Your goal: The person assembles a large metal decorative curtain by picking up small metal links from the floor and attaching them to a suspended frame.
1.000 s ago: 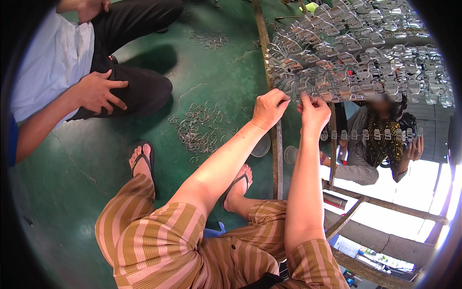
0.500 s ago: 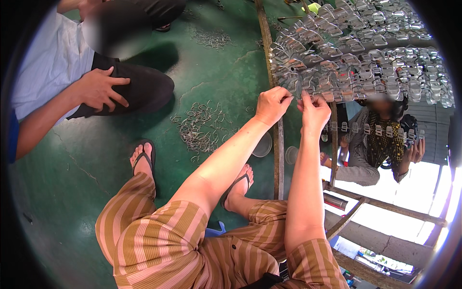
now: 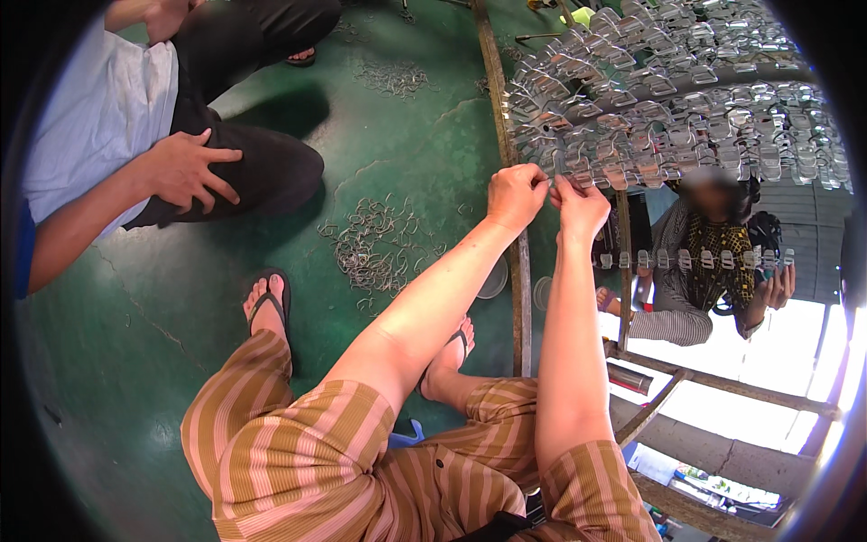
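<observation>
My left hand (image 3: 517,199) is closed in a pinch beside the upright wooden bar, its fingertips on something too small to make out. Close by on its right, my right hand (image 3: 582,211) pinches with thumb and forefinger, and what lies between them is hidden. Both hands are just under the left lower end of the hanging rows of clear plastic clips (image 3: 668,135), which have bent metal wires in them. A heap of curved metal wire hooks (image 3: 370,248) lies on the green floor, left of my forearms.
A wooden frame bar (image 3: 522,312) runs beside my hands, with a round clear dish (image 3: 494,278) at its foot. At left a person's hand (image 3: 194,170) rests on a dark-trousered knee. Beyond the frame, another person's hand (image 3: 778,287) is by a lower row of clips (image 3: 686,260).
My right hand has shifted slightly left, toward my left hand. Across the frame, the lower row of clips has straightened and moved a little.
</observation>
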A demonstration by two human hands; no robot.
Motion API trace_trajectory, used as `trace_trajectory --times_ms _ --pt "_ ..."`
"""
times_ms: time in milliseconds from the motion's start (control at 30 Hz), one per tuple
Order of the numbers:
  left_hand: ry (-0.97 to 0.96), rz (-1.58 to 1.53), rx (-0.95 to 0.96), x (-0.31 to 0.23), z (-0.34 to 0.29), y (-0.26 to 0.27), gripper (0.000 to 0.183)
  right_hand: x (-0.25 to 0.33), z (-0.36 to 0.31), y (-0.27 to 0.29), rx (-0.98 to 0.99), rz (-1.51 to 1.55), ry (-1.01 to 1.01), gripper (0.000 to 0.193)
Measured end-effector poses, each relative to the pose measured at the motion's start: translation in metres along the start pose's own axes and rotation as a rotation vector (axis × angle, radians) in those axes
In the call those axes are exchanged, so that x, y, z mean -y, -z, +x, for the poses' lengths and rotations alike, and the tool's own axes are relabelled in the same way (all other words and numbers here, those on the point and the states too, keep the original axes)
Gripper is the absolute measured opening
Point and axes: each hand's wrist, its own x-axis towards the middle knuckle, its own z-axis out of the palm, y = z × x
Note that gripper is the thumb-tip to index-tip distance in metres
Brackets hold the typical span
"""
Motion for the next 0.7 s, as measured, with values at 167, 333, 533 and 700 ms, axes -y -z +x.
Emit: trace_trajectory --times_ms 167,333,533,700 --pt "0.102 -0.019 -0.001 -0.0033 0.0007 -0.0034 0.008 -0.0009 0.0029 -0.0043 -0.034 0.056 -0.005 0.018" --pt "0.089 -0.029 -0.052 0.0003 0.0022 -0.0024 0.01 0.0018 0.0025 -0.0082 -0.019 0.01 -0.026 0.024" --pt "0.098 -0.017 -0.068 0.003 0.0046 -0.0042 0.012 -0.0063 0.008 -0.0083 -0.016 0.039 -0.027 0.03" --pt "0.168 -0.065 -0.039 0.0029 0.0049 -0.0058 0.012 -0.0007 0.0043 -0.0083 -0.034 0.036 -0.018 0.029"
